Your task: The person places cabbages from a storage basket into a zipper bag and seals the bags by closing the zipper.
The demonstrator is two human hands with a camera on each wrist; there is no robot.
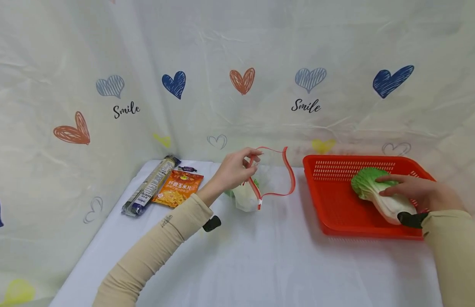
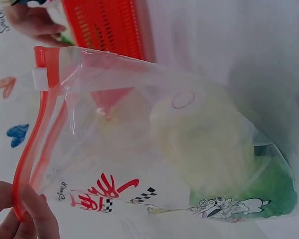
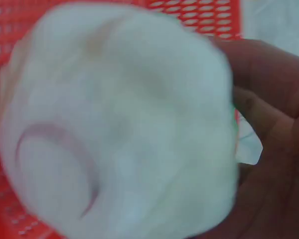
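Cabbage (image 1: 379, 194) in red basket (image 1: 337, 204), at 3 o'clock, gripped by right hand (image 1: 417, 192). Left hand (image 1: 233, 170) pinches zip bag (image 1: 266, 179) rim, centre desk (image 1: 260, 256).

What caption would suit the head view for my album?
Left hand holds open a zip bag containing one cabbage; right hand grips another cabbage in a red basket.

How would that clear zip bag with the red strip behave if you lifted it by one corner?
The zip bag looks floppy: its red rim bends in a loose loop where the left hand pinches it. It would probably sag toward the bottom, since a cabbage already lies inside. The thin film seems slippery and likely to crumple rather than keep its shape.
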